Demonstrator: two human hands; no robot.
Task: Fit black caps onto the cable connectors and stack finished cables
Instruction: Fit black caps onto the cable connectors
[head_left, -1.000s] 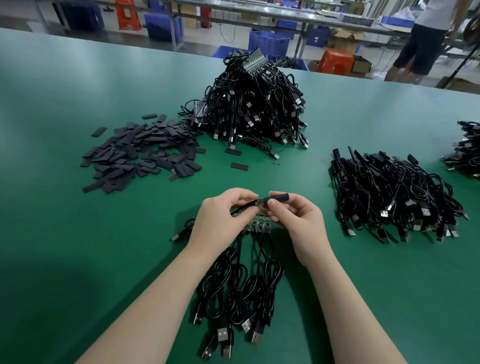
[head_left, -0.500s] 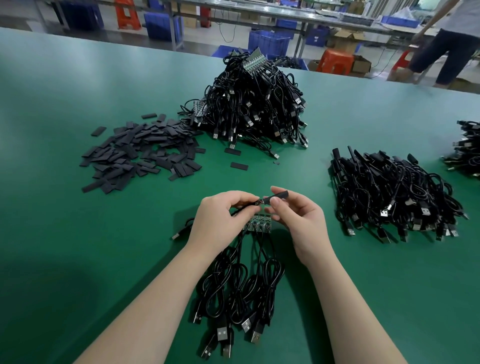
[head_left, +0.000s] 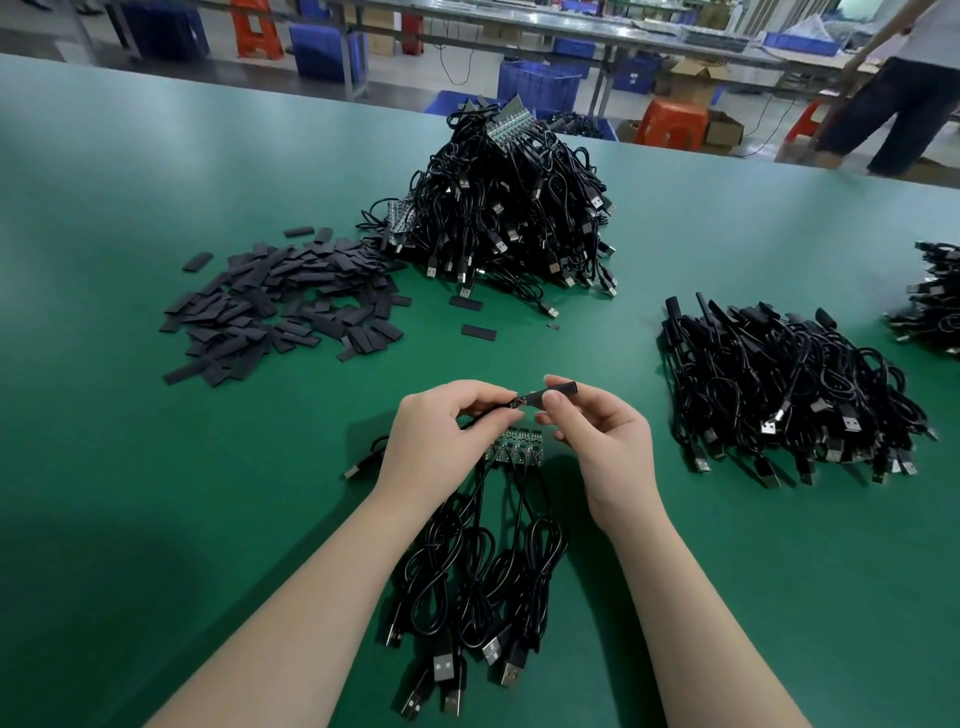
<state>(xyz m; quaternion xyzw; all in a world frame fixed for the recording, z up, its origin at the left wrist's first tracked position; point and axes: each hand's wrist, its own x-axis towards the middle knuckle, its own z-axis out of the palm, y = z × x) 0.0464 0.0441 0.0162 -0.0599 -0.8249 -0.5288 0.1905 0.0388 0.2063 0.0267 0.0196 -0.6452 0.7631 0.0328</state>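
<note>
A big green desk (head_left: 156, 467) fills the room's front. Past its far edge stand blue bins (head_left: 537, 83), orange stools (head_left: 672, 122) and long grey tables (head_left: 571, 26). A person (head_left: 904, 104) stands near the far right corner.

Hands: two, the left hand (head_left: 441, 431) and the right hand (head_left: 605, 441). Black cap held between them: one (head_left: 558, 389). Cable heaps on the counter (head_left: 130, 493): three, namely the tall tangled heap (head_left: 509, 218), the flat stack (head_left: 789, 400) and a partly cropped heap (head_left: 935, 301) at the right edge. Loose cap pile (head_left: 280, 306): one; individual caps too many to count. Stray caps lying apart: at least two (head_left: 478, 332). Cable bunch (head_left: 483, 587) below the hands: one; the number of cables in it cannot be counted.
</note>
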